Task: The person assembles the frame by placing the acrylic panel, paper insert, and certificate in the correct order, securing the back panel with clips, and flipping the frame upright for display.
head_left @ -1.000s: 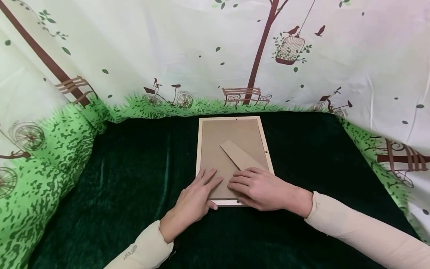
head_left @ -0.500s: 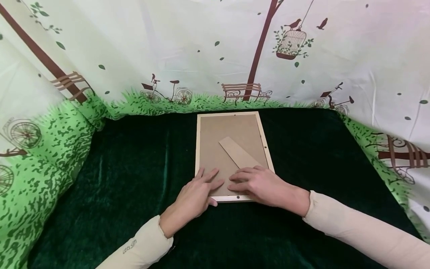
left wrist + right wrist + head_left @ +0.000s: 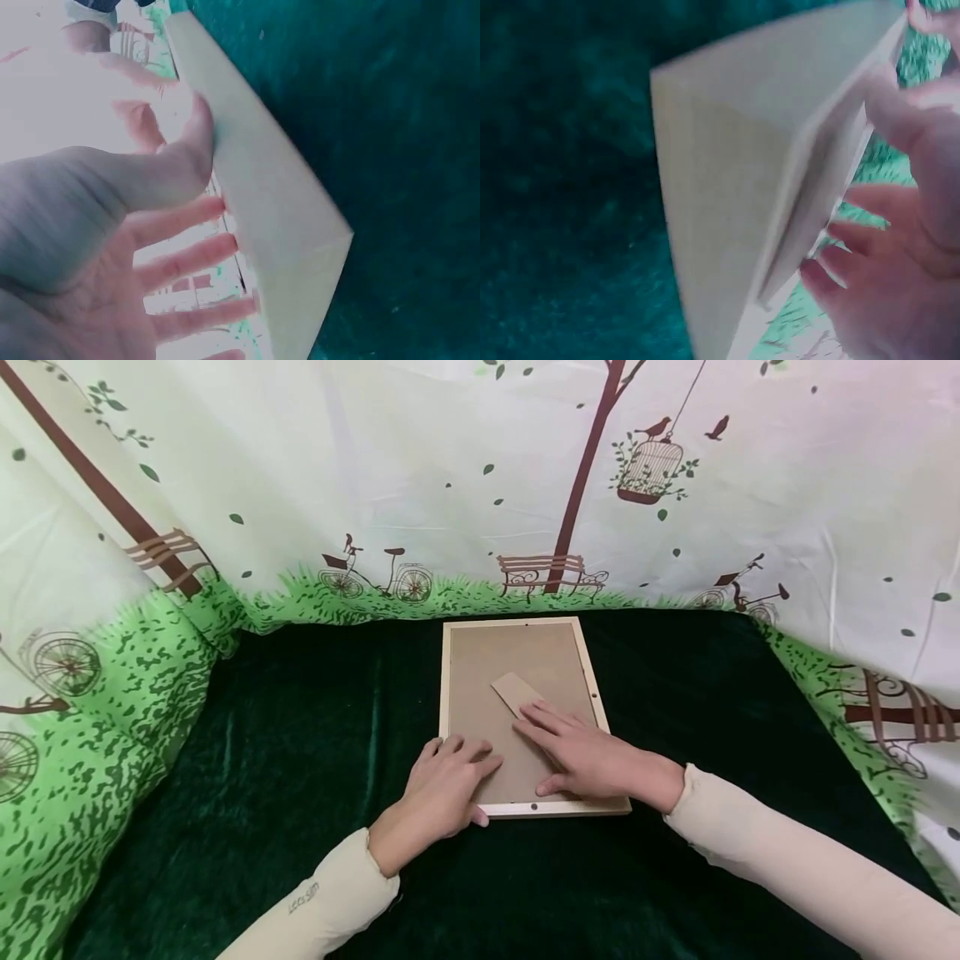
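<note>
A light wooden picture frame (image 3: 445,681) lies face down, its brown backing board (image 3: 510,647) upward. A slanted stand flap (image 3: 514,690) sits on the board, its lower part hidden under my right hand (image 3: 588,760). That hand rests on the flap and board with fingers extended. At the near left corner my left hand (image 3: 444,789) holds the frame, thumb against the near edge and fingers over the board. The left wrist view shows the left thumb (image 3: 196,142) against the frame's side (image 3: 262,172). In the right wrist view, the right fingers (image 3: 859,236) reach over the board.
Dark green velvet cloth (image 3: 300,752) covers the table under the frame. Behind and at both sides hangs a white curtain (image 3: 420,460) printed with trees, benches, bicycles and a birdcage.
My right hand has slid up along the flap and spread its fingers, uncovering the frame's near right corner. The left hand stays at the near left corner, its fingers slightly more bent.
</note>
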{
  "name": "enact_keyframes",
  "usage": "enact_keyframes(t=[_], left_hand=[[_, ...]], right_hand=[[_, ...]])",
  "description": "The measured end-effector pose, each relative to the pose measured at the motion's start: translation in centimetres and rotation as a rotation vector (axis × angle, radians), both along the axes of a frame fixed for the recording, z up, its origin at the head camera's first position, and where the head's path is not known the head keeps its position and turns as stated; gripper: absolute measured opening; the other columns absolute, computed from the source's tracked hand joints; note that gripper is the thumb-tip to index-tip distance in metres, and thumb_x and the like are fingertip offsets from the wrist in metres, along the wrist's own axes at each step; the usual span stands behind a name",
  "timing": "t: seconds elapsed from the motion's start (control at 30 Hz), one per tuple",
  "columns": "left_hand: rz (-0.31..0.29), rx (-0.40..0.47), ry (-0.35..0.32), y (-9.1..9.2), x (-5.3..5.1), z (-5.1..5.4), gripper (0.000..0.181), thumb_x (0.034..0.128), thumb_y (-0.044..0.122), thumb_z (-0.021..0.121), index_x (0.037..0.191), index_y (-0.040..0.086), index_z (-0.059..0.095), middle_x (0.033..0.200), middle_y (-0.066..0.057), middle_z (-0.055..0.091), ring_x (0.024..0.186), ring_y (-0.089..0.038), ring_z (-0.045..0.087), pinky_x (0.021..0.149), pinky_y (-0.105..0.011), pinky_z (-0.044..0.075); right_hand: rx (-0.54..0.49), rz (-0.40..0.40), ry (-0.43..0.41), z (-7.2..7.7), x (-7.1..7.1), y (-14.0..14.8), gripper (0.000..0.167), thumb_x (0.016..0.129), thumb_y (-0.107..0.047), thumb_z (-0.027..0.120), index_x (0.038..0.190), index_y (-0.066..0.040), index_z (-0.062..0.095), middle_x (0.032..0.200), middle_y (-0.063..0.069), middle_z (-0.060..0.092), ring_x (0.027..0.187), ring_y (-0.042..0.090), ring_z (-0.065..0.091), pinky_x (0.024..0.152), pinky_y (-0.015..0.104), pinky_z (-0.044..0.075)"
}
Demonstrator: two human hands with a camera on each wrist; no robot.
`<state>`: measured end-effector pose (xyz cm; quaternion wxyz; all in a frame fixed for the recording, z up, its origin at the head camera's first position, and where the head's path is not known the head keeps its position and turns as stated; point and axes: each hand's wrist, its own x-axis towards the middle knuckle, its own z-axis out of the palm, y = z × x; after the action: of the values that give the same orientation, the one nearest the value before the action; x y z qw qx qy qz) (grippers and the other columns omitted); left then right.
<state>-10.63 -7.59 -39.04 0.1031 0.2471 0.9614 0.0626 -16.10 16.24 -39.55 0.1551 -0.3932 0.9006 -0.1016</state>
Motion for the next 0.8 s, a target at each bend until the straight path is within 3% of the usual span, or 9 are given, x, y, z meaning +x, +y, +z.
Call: enact_keyframes(t=[0.1, 0.2, 0.3, 0.4, 0.53, 0.67, 0.8], left_hand=[[-0.014, -0.001, -0.082, -0.1, -0.8, 0.1, 0.079, 0.0744, 0.042, 0.086, 0.145, 0.030, 0.053, 0.156, -0.005, 0.041, 0.146, -0.033, 0.033, 0.119, -0.057, 0.028], [0.001, 0.003, -0.172, -0.4, -1.5, 0.2, 0.085, 0.0736, 0.043, 0.086, 0.148, 0.037, 0.046, 0.165, -0.005, 0.027, 0.154, -0.035, 0.018, 0.121, -0.058, 0.021], [0.029, 0.017, -0.204, -0.7, -1.8, 0.3, 0.088, 0.0715, 0.044, 0.087, 0.149, 0.039, 0.045, 0.166, -0.003, 0.023, 0.155, -0.034, 0.014, 0.119, -0.064, 0.020], [0.039, 0.040, -0.197, -0.7, -2.0, 0.3, 0.089, 0.0695, 0.044, 0.089, 0.148, 0.037, 0.047, 0.166, -0.001, 0.026, 0.155, -0.033, 0.018, 0.115, -0.067, 0.026], [0.024, 0.028, -0.170, -0.4, -2.0, 0.4, 0.088, 0.0682, 0.046, 0.089, 0.147, 0.036, 0.049, 0.164, -0.001, 0.030, 0.153, -0.033, 0.022, 0.110, -0.056, 0.040], [-0.008, -0.029, -0.137, 0.1, -2.2, 0.7, 0.088, 0.0684, 0.047, 0.088, 0.146, 0.034, 0.050, 0.162, -0.004, 0.034, 0.151, -0.034, 0.028, 0.104, -0.050, 0.048], [-0.017, -0.075, -0.114, 0.3, -2.4, 0.9, 0.086, 0.0680, 0.046, 0.087, 0.145, 0.033, 0.051, 0.160, -0.005, 0.038, 0.148, -0.035, 0.034, 0.099, -0.052, 0.052]], right_hand=[[0.040, -0.013, -0.087, -0.1, -0.5, 0.3, 0.084, 0.097, -0.054, 0.055, 0.161, -0.021, 0.011, 0.170, 0.003, -0.001, 0.157, 0.025, 0.000, 0.122, 0.058, 0.021], [0.044, 0.004, -0.141, 0.1, -0.7, 0.5, 0.075, 0.103, -0.050, 0.046, 0.161, -0.022, 0.009, 0.169, 0.001, -0.003, 0.157, 0.023, -0.002, 0.122, 0.058, 0.020], [0.032, 0.004, -0.138, 0.3, -0.9, 0.7, 0.071, 0.103, -0.046, 0.048, 0.161, -0.024, 0.013, 0.170, 0.000, 0.002, 0.157, 0.024, 0.004, 0.121, 0.057, 0.023], [-0.011, -0.024, -0.088, 0.4, -1.1, 1.1, 0.071, 0.100, -0.042, 0.057, 0.159, -0.024, 0.023, 0.169, 0.002, 0.013, 0.156, 0.028, 0.013, 0.119, 0.060, 0.025], [-0.105, -0.144, 0.002, 0.1, -1.5, 2.0, 0.066, 0.096, -0.040, 0.064, 0.154, -0.020, 0.039, 0.164, 0.008, 0.029, 0.152, 0.034, 0.024, 0.115, 0.064, 0.027], [-0.192, -0.347, 0.085, -0.1, -2.7, 3.0, 0.061, 0.095, -0.030, 0.068, 0.148, -0.010, 0.047, 0.156, 0.018, 0.036, 0.143, 0.040, 0.032, 0.110, 0.063, 0.033], [-0.249, -0.588, 0.039, -0.5, -4.2, 3.9, 0.065, 0.092, -0.025, 0.071, 0.146, -0.003, 0.041, 0.151, 0.025, 0.033, 0.134, 0.041, 0.037, 0.104, 0.058, 0.041]])
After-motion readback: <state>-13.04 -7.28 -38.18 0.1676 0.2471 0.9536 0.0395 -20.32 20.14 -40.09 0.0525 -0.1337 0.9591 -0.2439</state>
